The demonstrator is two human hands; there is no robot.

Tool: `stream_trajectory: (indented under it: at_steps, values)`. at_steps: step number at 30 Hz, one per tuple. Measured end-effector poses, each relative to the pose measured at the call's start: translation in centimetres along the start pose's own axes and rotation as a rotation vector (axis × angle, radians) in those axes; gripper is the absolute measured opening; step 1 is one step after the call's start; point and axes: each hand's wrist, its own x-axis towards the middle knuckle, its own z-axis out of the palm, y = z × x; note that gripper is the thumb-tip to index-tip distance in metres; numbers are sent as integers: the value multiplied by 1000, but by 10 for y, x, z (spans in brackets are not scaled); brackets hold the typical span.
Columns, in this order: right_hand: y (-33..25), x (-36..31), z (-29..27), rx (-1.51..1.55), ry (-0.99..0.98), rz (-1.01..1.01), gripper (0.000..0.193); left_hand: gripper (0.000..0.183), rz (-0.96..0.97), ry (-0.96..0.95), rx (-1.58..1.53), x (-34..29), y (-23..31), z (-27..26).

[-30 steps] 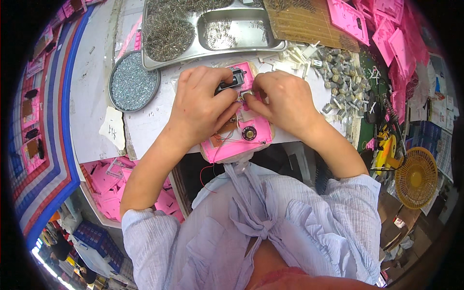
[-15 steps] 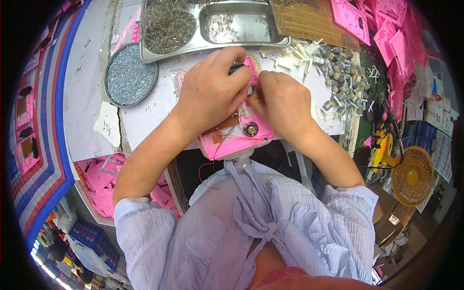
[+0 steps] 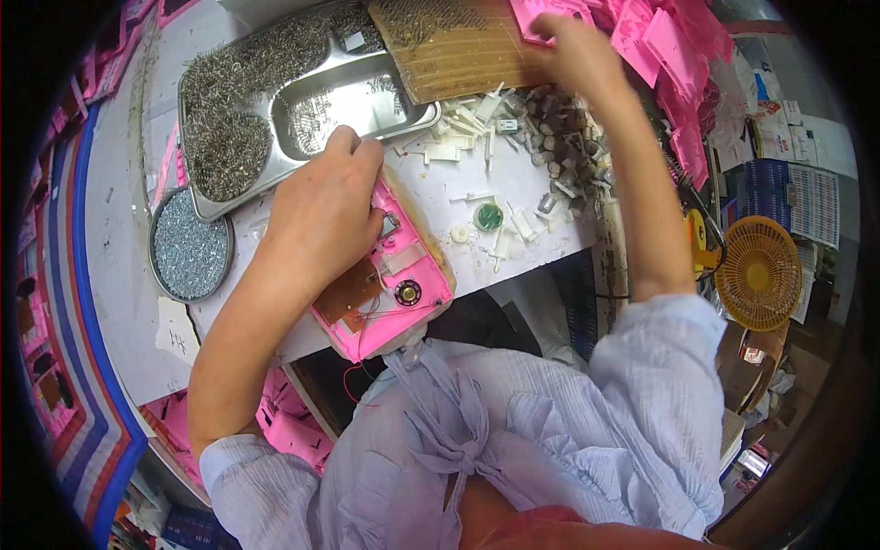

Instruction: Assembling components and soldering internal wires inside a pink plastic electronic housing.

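A pink plastic casing point(image 3: 428, 268) lies tilted on the white table in front of me, with a small round speaker point(image 3: 408, 292), a brown circuit board point(image 3: 353, 298) and thin wires inside. My left hand point(image 3: 325, 206) is closed over its upper left part, fingers curled and hiding that end. At the far right, my right arm is stretched out, and my right hand point(image 3: 584, 57) has its fingers bent at the edge of a pink plastic panel point(image 3: 550, 13) on the cardboard. Slight blur softens those fingertips.
A steel compartment tray point(image 3: 316, 115) holds many small springs; beside it stands a round dish of screws point(image 3: 191, 246). Brown cardboard point(image 3: 458, 60), loose white plastic parts point(image 3: 477, 119) and a green round piece point(image 3: 489, 216) lie to the right. More pink panels point(image 3: 683, 60) are piled beyond.
My right hand has left the casing and reached to the far right, to the pink panels. My left hand stays on the casing. The view has turned, shifting the table leftward.
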Motion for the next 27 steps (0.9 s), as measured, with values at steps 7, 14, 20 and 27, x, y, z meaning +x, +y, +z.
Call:
stream_trajectory:
  at_steps: [7,14,20,27]
  values:
    - [18,54,25,-273,-185,-98,21,35,-8,95,-222,-24,-17,-11]
    - [57,39,-19,77,118,-186,22,22,45,430,-92,-57,-8,-14]
    - [98,-35,-63,928,471,-4,30,16,-116,454,-573,-118,15,13]
    - [-153,-198,-34,1290,425,-277,28,60,-171,129,-1798,-115,83,56]
